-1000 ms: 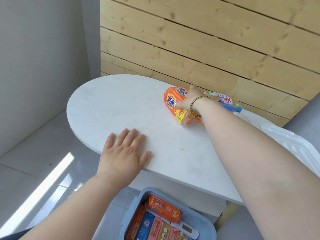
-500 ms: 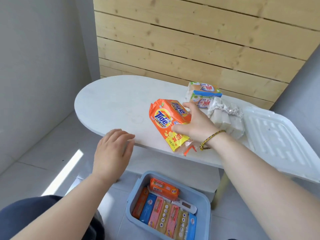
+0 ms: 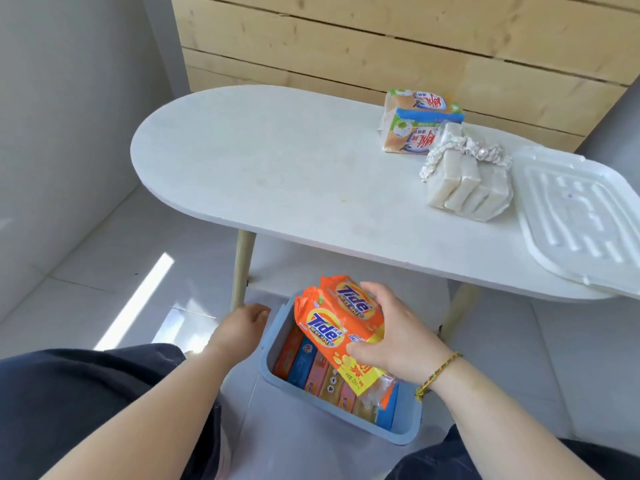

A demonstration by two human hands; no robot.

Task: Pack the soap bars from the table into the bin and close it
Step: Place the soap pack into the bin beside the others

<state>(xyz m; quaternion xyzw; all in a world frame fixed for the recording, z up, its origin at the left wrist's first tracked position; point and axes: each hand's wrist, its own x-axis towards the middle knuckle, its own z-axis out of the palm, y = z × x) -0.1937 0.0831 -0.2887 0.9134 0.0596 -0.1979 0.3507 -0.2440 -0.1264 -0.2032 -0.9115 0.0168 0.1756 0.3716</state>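
My right hand [image 3: 398, 334] grips an orange Tide soap pack [image 3: 337, 322] and holds it over the open blue bin [image 3: 277, 382] on the floor. Several wrapped soap bars stand in a row inside the bin. My left hand [image 3: 242, 329] hovers at the bin's left rim with fingers loosely curled, holding nothing. On the white oval table [image 3: 277, 168] remain a stack of orange-and-blue soap packs [image 3: 415, 123] and a clear-wrapped bundle of white soap bars [image 3: 467, 181]. The bin's white lid [image 3: 578, 216] lies on the table's right end.
A wooden plank wall runs behind the table. Pale wooden table legs [image 3: 242, 268] stand just behind the bin, with a lower shelf between them. My dark trousers fill the bottom corners. Grey floor tiles spread to the left.
My right hand has lifted the Tide pack off the table and brought it down over the bin. My left hand has left the table edge and dropped to the bin's rim.
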